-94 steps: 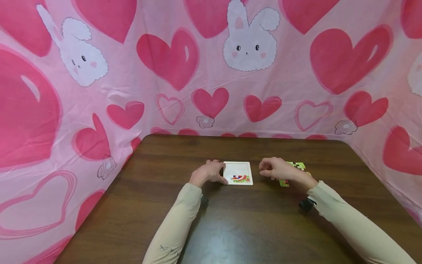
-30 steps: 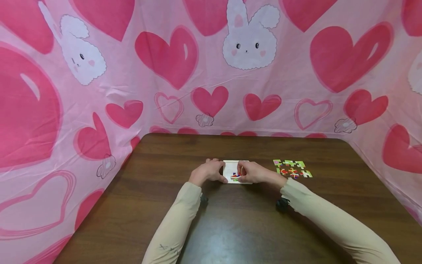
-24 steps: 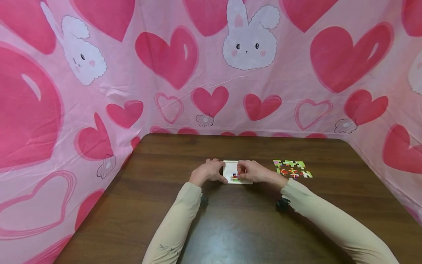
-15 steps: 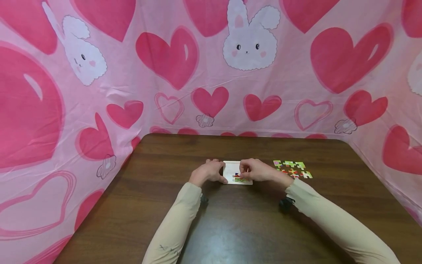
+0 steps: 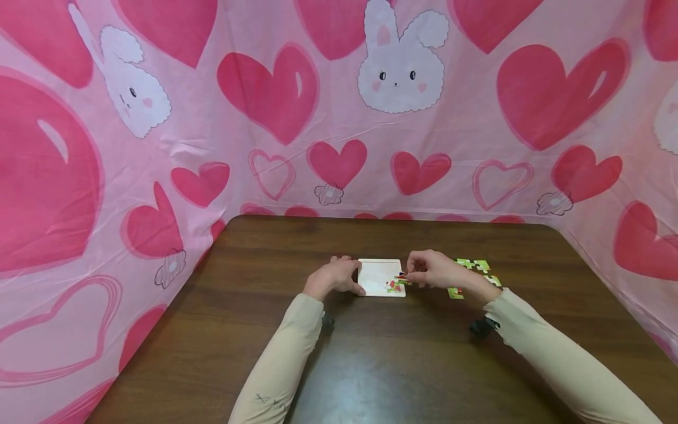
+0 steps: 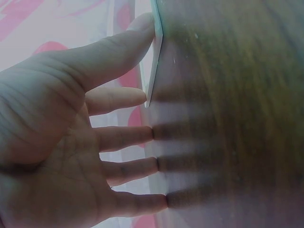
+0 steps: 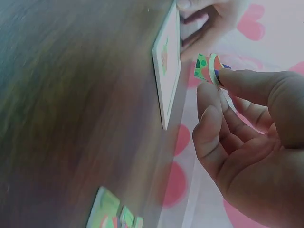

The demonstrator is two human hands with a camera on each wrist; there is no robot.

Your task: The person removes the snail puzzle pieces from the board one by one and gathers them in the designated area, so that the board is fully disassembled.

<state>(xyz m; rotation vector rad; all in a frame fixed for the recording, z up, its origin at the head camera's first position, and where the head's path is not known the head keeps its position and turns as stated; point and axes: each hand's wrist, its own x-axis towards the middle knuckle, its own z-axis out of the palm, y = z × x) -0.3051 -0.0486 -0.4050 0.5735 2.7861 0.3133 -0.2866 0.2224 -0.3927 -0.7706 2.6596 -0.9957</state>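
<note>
A square white puzzle tray [image 5: 373, 272] lies flat on the table, with a red, white and green puzzle piece [image 5: 394, 287] in its lower right part. At the tray's left edge is my left hand [image 5: 333, 277]. Its thumb touches the edge and its index fingertip meets a corner, while the other straight fingers rest their tips on the table in the left wrist view. Just past the tray's right edge, my right hand [image 5: 438, 271] pinches a puzzle piece [image 7: 202, 68], green with red, white and blue, raised off the table between thumb and index finger.
Several loose puzzle pieces [image 5: 481, 265] lie right of the tray, partly hidden by my right hand and wrist. The dark wooden table [image 5: 339, 353] meets a pink cloth [image 5: 461, 118] with hearts and rabbits at its back and sides.
My right hand reached from beside the loose pieces into the tray, then moved back right, lifting a puzzle piece away from it. My left hand has stayed at the tray's left edge.
</note>
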